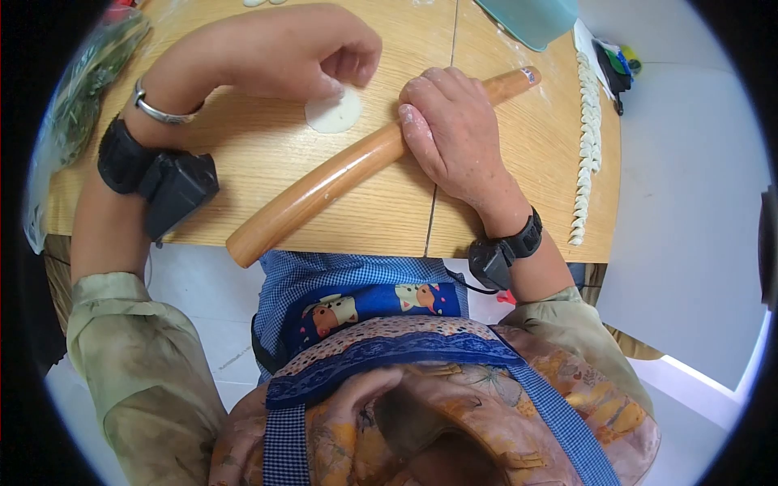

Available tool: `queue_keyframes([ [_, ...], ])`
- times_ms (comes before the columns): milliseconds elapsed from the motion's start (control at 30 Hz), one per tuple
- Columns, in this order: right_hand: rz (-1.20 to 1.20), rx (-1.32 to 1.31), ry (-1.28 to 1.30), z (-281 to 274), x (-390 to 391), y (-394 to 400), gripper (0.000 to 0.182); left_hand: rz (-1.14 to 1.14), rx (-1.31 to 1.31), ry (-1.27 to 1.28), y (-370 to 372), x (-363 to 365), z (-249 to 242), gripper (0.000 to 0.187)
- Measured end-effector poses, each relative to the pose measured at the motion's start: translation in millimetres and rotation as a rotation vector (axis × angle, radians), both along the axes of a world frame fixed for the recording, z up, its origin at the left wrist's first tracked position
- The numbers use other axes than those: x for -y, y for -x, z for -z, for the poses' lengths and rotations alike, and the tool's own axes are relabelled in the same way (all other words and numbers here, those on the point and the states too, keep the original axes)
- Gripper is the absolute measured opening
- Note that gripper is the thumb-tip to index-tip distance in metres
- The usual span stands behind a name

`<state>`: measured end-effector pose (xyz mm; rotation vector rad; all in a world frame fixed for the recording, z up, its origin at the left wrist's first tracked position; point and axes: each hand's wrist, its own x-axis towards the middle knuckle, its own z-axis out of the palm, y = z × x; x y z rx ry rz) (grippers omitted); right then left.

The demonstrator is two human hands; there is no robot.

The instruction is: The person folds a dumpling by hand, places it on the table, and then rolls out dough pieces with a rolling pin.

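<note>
Right hand (456,138) grips the pin (324,186); beyond it, left hand (312,61) touches the dough (335,117), whether pinching I cannot tell.

We see a light wood-grained tabletop (267,154) with a dark seam (432,212), a smooth pale panel (689,202) beyond its right edge, whitish floor (215,324) below, and a bright strip (703,377) at lower right.

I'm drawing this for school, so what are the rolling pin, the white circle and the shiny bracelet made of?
The rolling pin looks like smooth, varnished wood: honey-brown and glossy. The white circle seems to be thin, matte dough, with floury smudges on the table. The bracelet is probably polished metal, silver or steel, I can't tell which: it's grey and shiny.
</note>
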<state>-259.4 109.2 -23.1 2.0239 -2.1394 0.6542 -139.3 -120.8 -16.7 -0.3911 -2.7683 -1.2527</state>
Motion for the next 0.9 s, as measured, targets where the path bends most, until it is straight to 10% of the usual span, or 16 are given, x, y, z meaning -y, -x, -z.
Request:
queue_keyframes([
  [900, 0.012, -0.018, -0.013, -1.1, 3.1, -0.5, 0.013, -0.123, 0.244, 0.052, 3.5, -5.0, -10.0, 0.009],
])
